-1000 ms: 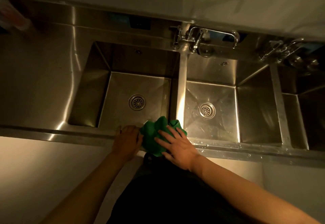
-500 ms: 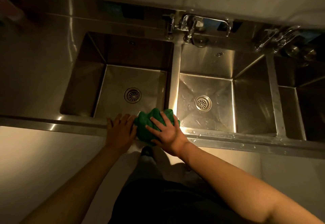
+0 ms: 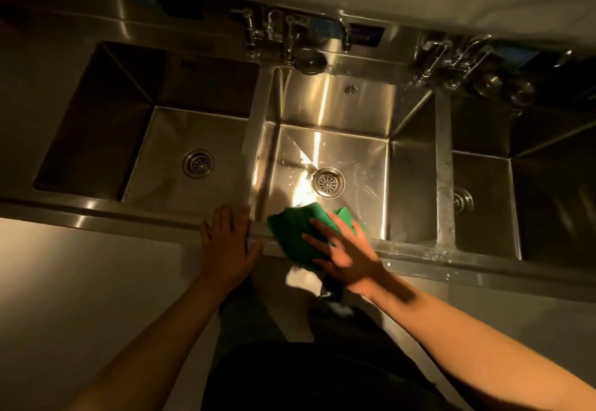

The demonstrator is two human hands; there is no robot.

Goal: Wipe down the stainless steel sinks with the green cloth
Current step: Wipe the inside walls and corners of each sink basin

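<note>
We see the green cloth point(image 3: 295, 236) bunched into a deep-green, rumpled wad on the front rim point(image 3: 451, 260) of the middle sink point(image 3: 335, 107), its far edge reaching over the basin. Our right hand point(image 3: 350, 259) presses on it, fingers straight and spread apart. Our left hand point(image 3: 227, 243) rests flat on the rim just beside it, fingers straight and close together.

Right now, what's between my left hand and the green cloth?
Just a narrow bare strip of the sink's front rim, at the foot of the divider. The left hand and green cloth do not touch. Seen in the head view.
</note>
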